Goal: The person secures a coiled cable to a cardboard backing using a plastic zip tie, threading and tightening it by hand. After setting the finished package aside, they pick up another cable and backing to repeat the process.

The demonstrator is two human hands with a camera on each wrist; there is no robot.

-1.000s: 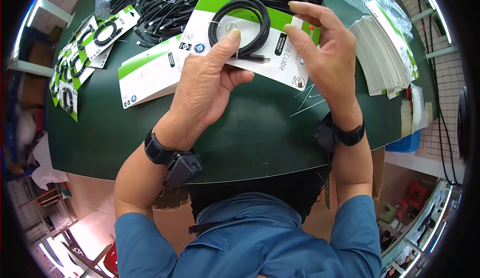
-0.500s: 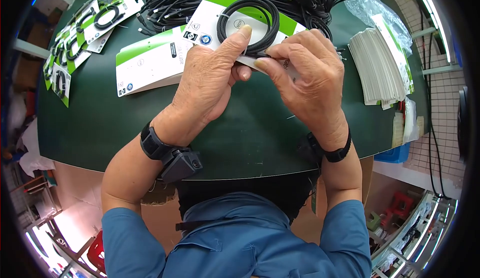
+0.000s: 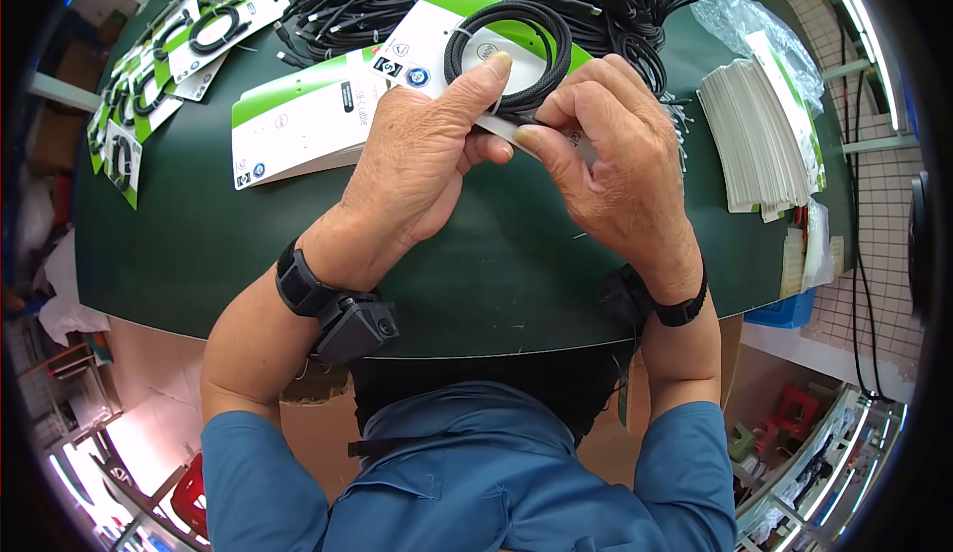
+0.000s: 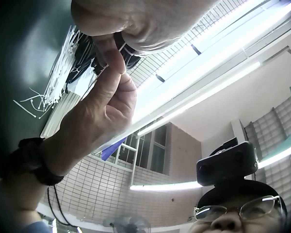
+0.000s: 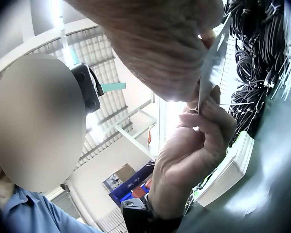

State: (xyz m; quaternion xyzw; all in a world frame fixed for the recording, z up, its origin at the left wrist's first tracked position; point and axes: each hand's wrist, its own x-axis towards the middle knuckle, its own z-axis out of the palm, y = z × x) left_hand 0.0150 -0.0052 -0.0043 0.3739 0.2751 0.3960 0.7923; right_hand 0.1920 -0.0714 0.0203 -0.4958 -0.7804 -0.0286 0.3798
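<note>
Head view: holding the card (image 3: 422, 41) and coil (image 3: 558, 61) in the left grip (image 3: 402, 160), pressing the thumb on the coil; pinching at the coil's lower edge with the right grip (image 3: 625, 160), above the tabletop (image 3: 447, 254), near the stacked cards (image 3: 298, 120). Left wrist view: pinching with the right grip close beside the left. Right wrist view: gripping the card, seen edge-on, between left thumb and fingers.

A blue bin (image 3: 786, 311) sits near a tiled wall (image 3: 885, 205) where black cords (image 3: 870, 394) hang, red stools (image 3: 797, 408) well apart.
</note>
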